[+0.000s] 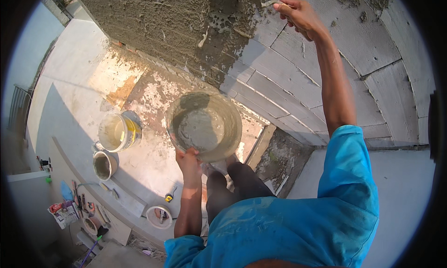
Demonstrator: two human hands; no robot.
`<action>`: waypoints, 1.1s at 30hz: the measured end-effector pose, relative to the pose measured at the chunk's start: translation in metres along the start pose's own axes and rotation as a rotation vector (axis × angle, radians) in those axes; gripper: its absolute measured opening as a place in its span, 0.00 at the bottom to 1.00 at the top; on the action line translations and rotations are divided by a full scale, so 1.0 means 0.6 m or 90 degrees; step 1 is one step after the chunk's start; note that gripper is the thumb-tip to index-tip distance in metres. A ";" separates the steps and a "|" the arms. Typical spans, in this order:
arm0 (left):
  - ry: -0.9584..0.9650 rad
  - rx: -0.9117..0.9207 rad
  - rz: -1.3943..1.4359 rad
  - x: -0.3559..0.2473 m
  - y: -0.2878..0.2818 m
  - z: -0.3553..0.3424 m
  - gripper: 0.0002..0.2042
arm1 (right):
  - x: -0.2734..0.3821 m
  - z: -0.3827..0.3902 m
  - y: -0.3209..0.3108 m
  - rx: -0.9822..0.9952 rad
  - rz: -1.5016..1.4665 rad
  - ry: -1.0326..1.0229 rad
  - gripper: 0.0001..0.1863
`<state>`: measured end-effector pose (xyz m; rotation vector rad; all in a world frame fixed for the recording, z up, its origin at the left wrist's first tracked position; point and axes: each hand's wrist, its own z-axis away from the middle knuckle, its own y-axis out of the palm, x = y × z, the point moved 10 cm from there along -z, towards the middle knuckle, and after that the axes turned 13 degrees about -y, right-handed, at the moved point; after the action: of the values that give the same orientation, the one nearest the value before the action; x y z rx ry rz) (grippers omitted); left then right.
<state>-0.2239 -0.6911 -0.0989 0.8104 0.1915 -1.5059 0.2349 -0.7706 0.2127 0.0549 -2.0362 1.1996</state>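
Observation:
My left hand (187,162) grips the near rim of a round, mortar-coated tub (225,128), with wet grey mortar inside its hollow. My raised right hand (300,19) is closed on the pale handle of a trowel (267,3); its blade is at the wet mortar on the wall, hard to make out. The wall is partly covered in grey-brown render (135,16), darker and wetter near the trowel, and partly bare pale blocks (298,72) with visible joints.
Two buckets (118,130) (102,168) stand on the stained floor at left. A yellow tape measure (169,196) and a white container with tools (153,217) lie lower down. Scattered tools, bags and boards (65,212) sit at lower left; a railing (21,105) edges the far left.

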 end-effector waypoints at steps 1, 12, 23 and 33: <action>-0.004 0.043 -0.011 0.008 0.017 -0.009 0.32 | 0.001 0.009 -0.110 -0.075 0.063 -0.009 0.25; -0.015 0.070 -0.096 0.028 -0.066 0.002 0.19 | 0.009 0.357 0.077 0.186 0.118 0.050 0.14; -0.049 -0.054 -0.234 0.066 -0.171 -0.044 0.24 | -0.068 0.574 0.125 0.173 0.191 0.262 0.18; 0.012 0.069 -0.215 0.163 -0.059 -0.052 0.37 | -0.092 0.614 0.340 0.421 0.214 0.175 0.20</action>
<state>-0.2353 -0.7469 -0.1911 0.9113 0.2731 -1.8390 -0.0209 -0.9564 -0.0713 -0.1316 -1.3760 1.9355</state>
